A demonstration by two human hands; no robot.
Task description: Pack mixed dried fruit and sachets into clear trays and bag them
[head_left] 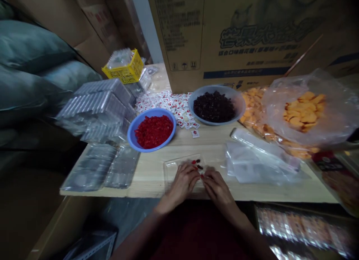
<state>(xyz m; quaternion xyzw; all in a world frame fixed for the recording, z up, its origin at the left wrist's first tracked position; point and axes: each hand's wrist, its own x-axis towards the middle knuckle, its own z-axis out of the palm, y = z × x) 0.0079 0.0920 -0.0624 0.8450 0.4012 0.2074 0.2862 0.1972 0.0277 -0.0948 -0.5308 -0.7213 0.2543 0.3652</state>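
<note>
A clear plastic tray (175, 166) lies on the wooden table (151, 177) near its front edge, with a few red and dark fruit pieces (197, 164) in it. My left hand (182, 183) rests on the tray with fingers curled down at its near side. My right hand (215, 185) is beside it, fingertips pinched near a small red piece (202, 175); what it grips is too small to name. Behind stand a blue bowl of red pieces (153, 131) and a grey bowl of dark dried fruit (214, 106).
Stacks of clear trays (98, 106) sit at the left, flat ones (98, 168) in front. A yellow basket (125, 69), small sachets (171, 102), plastic bags (258, 159), a bag of orange slices (304, 110) and a big carton (238, 35) surround them.
</note>
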